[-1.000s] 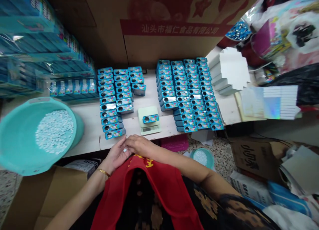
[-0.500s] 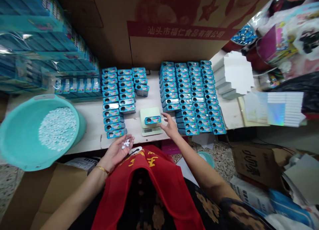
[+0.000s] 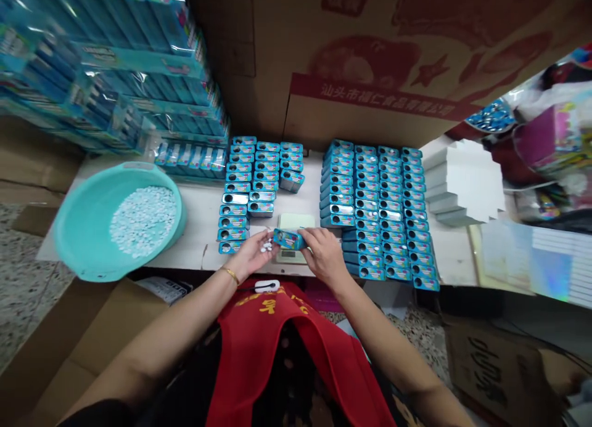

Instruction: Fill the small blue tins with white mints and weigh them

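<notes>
My left hand point(image 3: 256, 253) is cupped palm up with several small white tablets point(image 3: 267, 246) lying in it, just left of a small blue tin point(image 3: 287, 238). My right hand point(image 3: 322, 251) grips that tin by its right end and holds it just above the pale green scale point(image 3: 291, 222). The two hands nearly meet at the tin, at the front edge of the white table point(image 3: 203, 211).
A teal basin point(image 3: 83, 230) of white tablets sits at the table's left. Rows of blue tins lie in a left block point(image 3: 252, 180) and a larger right block point(image 3: 377, 205). White box stacks point(image 3: 467, 183) stand at right, cardboard cartons point(image 3: 370, 57) behind, wrapped blue packs point(image 3: 115, 76) at left.
My right hand went from my left palm to the scale and took hold of the tin there, now lifted. My left hand with the tablets moved up beside it. The view shifted.
</notes>
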Demonstrator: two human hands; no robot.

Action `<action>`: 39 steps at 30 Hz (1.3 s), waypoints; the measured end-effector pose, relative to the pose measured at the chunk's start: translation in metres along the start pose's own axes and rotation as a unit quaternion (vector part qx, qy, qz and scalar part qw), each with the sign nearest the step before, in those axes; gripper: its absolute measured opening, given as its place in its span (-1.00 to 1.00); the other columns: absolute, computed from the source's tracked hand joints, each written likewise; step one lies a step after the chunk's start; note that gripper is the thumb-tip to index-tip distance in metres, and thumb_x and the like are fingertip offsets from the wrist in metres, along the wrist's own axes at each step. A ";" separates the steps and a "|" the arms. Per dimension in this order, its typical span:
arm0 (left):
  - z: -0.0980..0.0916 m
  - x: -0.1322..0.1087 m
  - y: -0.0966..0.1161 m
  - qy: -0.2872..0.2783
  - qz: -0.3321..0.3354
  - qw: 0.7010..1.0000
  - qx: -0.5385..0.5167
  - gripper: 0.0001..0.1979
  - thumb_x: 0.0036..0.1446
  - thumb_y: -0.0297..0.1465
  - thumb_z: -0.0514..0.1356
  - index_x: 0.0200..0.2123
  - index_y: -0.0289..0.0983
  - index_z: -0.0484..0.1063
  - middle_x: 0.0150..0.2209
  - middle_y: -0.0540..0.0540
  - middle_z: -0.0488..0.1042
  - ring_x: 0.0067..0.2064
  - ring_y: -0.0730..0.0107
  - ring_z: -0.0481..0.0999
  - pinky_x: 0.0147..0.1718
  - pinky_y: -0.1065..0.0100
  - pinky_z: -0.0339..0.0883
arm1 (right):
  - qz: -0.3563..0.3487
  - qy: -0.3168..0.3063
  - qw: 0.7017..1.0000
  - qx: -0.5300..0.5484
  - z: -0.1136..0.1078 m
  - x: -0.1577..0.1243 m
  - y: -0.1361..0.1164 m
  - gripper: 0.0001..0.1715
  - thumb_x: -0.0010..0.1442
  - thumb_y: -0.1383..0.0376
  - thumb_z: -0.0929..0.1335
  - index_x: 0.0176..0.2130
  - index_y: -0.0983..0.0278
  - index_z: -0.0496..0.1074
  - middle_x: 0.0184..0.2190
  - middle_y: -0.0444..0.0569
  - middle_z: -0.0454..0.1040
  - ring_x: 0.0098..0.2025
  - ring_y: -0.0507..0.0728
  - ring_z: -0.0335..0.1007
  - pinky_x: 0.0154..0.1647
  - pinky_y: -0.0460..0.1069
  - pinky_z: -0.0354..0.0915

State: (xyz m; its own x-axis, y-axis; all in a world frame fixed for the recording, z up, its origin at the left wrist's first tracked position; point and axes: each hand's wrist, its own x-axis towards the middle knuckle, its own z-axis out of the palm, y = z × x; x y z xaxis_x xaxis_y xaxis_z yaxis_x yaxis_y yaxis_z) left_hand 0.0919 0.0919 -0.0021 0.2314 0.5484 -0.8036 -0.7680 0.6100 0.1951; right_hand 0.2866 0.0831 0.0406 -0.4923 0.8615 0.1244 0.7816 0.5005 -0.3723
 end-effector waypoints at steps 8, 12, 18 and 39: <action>0.001 0.002 -0.007 -0.024 -0.020 1.000 0.003 -0.89 0.10 -0.52 0.07 -0.41 -0.38 0.38 -0.54 -0.10 0.42 -0.52 0.43 0.42 -0.47 0.37 0.38 | 0.006 -0.012 0.999 -0.039 -0.004 -0.010 -0.006 -0.55 0.16 0.33 0.22 0.07 0.28 0.24 -0.08 0.07 0.36 -0.06 0.23 0.15 -0.11 0.10 0.10; 0.005 -0.001 -0.008 -0.015 -0.017 1.000 0.007 -0.87 0.11 -0.53 0.05 -0.45 -0.37 0.36 -0.55 -0.08 0.41 -0.54 0.45 0.41 -0.51 0.39 0.36 | -0.007 -0.004 1.000 -0.018 -0.003 -0.012 -0.008 -0.55 0.16 0.35 0.22 0.06 0.27 0.24 -0.06 0.07 0.35 -0.04 0.23 0.15 -0.06 0.13 0.10; 0.003 -0.004 -0.006 -0.008 -0.033 0.999 0.012 -0.86 0.11 -0.54 0.06 -0.43 -0.41 0.38 -0.57 -0.10 0.41 -0.54 0.46 0.42 -0.50 0.41 0.37 | 0.045 0.043 0.995 0.075 0.010 -0.016 0.004 -0.57 0.13 0.37 0.22 0.02 0.28 0.26 -0.10 0.04 0.36 -0.07 0.18 0.20 -0.05 0.09 0.17; -0.028 -0.023 0.013 0.035 -0.008 0.999 0.027 -0.76 0.04 -0.67 0.03 -0.24 -0.44 0.41 -0.39 -0.24 0.48 -0.35 0.37 0.51 -0.40 0.41 0.44 | 0.234 0.121 0.860 0.437 0.095 -0.006 0.061 -0.60 0.02 0.17 0.31 -0.14 0.30 0.27 -0.22 0.01 0.37 -0.17 0.10 0.32 -0.15 0.02 0.29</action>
State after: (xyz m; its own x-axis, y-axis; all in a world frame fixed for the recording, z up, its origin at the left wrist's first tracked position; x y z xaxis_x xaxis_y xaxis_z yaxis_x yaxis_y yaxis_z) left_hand 0.0595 0.0713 0.0029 0.2002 0.4979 -0.8438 -0.7313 0.6491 0.2095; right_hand 0.3010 0.1000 -0.0697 -0.0261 0.9965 -0.0789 0.2342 -0.0707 -0.9696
